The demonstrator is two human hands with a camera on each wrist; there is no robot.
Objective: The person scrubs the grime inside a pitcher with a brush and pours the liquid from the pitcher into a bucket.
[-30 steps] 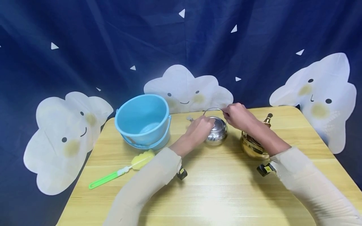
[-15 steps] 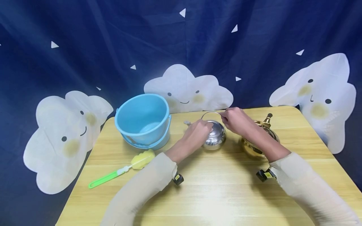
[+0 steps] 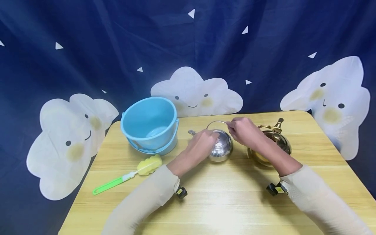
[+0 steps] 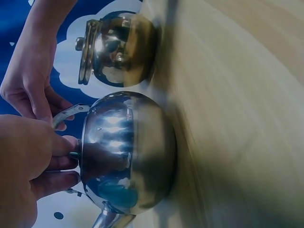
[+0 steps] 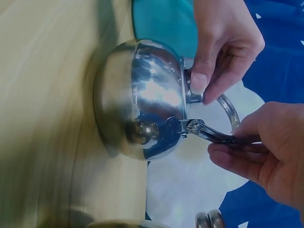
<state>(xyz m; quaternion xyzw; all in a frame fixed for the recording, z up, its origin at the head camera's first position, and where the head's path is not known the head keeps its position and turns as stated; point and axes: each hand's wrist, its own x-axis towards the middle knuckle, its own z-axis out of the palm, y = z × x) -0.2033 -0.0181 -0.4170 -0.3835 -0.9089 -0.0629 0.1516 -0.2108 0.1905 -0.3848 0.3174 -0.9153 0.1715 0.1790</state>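
Note:
A small silver teapot with a shiny round body stands on the wooden table in the middle of the head view, its spout toward the left. My left hand pinches the knob of its lid between thumb and fingers; the lid sits on the pot. On the right side, my right hand grips the arched handle with thumb and fingertips. Behind my right forearm stands a gold teapot, partly covered by the arm.
A light blue bucket stands at the back left of the table. In front of it lies a sponge brush with a yellow head and a green handle. A dark blue curtain with white clouds hangs behind.
Both hands have come a little nearer with the silver teapot, which has moved toward me and slightly left. More of the gold teapot shows beside the right forearm.

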